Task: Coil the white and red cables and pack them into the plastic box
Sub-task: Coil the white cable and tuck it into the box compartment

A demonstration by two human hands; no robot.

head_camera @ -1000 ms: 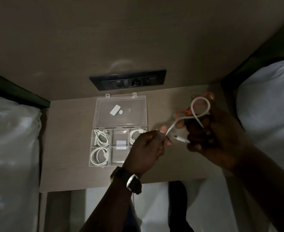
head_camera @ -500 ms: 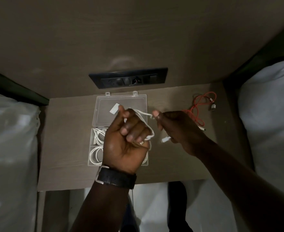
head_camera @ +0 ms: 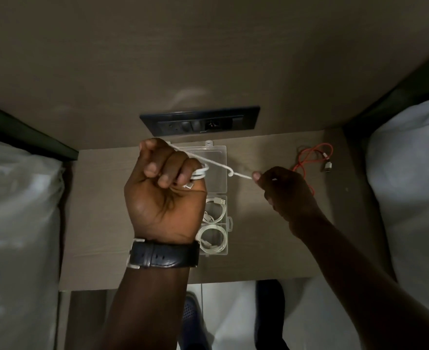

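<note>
My left hand (head_camera: 165,193) is a raised fist over the clear plastic box (head_camera: 221,183), with a white cable (head_camera: 216,164) wound in loops around its fingers. The cable runs taut to the right into my right hand (head_camera: 284,195), which pinches its free end. The box lies open on the bedside table (head_camera: 102,198), its lid folded back. Coiled white cables (head_camera: 214,239) fill the compartments that show; my fist hides the left ones. A loose red cable (head_camera: 314,157) lies tangled at the table's far right.
A black socket panel (head_camera: 200,120) is set in the wall behind the table. White bedding (head_camera: 18,223) borders the table on the left and white bedding (head_camera: 415,173) on the right. Shoes (head_camera: 193,322) show on the floor below the table's front edge.
My left hand has risen and turned over the box with more white cable wrapped around it. My right hand has pulled away to the right, drawing the cable taut.
</note>
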